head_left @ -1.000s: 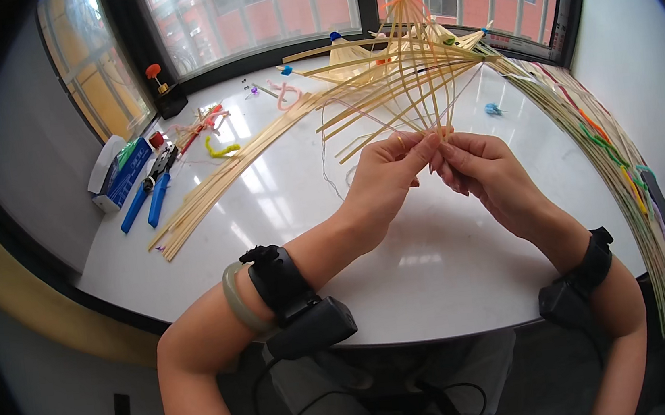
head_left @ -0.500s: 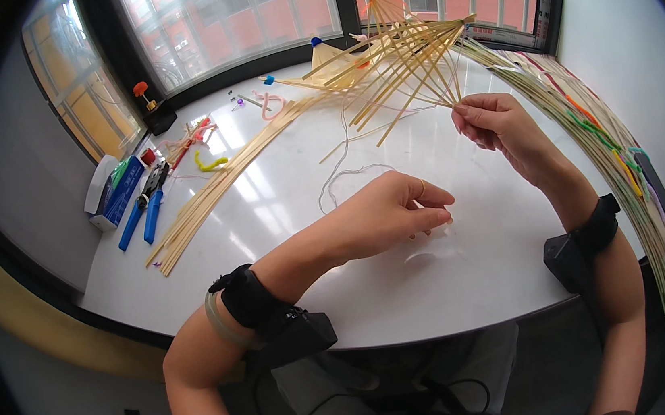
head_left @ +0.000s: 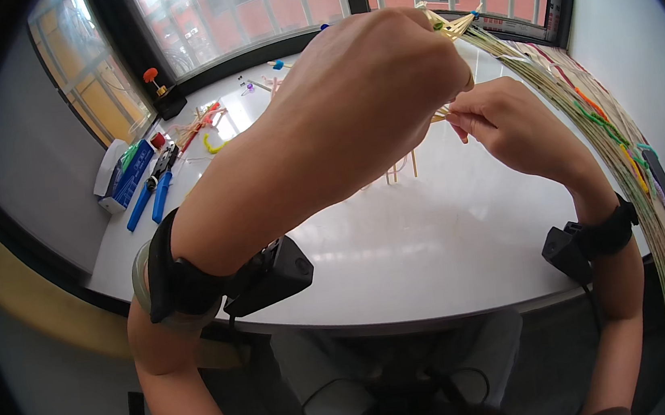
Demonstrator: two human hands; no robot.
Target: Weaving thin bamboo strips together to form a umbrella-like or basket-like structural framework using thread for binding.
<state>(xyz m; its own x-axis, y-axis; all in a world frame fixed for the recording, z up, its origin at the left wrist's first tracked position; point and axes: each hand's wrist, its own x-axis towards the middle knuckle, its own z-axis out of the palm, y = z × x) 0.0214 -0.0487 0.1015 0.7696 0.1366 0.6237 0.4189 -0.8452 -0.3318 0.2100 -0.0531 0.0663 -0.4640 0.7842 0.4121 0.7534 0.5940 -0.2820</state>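
Observation:
My right hand [head_left: 514, 119] pinches the gathered ends of thin bamboo strips [head_left: 441, 114], thumb against fingers. Reaching across in front of the strips, my left hand [head_left: 406, 58] is curled with its back toward me. Most of its fingers are hidden, so what they hold cannot be made out. Beyond its knuckles a yellowish strip frame [head_left: 456, 27] shows, tied at a corner with blue. A few strip ends [head_left: 415, 163] poke out below my left wrist. My left hand and forearm cover the rest of the strips.
At the left lie blue-handled pliers [head_left: 150, 202], a blue and white box [head_left: 125, 177] and a yellow fuzzy stem [head_left: 214, 144]. A black block with an orange top [head_left: 151, 76] stands by the window. Long green strips [head_left: 653, 230] run along the right edge of the table [head_left: 405, 281].
My left hand has risen from low over the table up and forward to the strips, now covering them. My right hand keeps its pinch, nearly in place. The view has shifted slightly.

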